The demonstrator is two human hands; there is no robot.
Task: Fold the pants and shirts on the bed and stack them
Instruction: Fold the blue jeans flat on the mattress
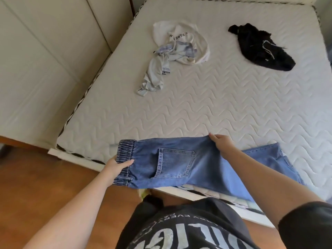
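Note:
Blue jeans [181, 164] with an elastic waistband and a back pocket lie across the near edge of the bed [215, 108], legs trailing to the right. My left hand [118, 166] grips the waistband at the left end. My right hand [221, 143] pinches the jeans' far edge near the crotch. A crumpled white shirt with black lettering [181, 38] lies at the far middle of the bed, tangled with a pale blue garment [158, 69]. A bunched black garment with a drawstring [260, 47] lies at the far right.
A padded cream wall [45, 60] runs along the bed's left side. Wooden floor [45, 186] shows at the near left. The bed's near corner sits just left of the jeans.

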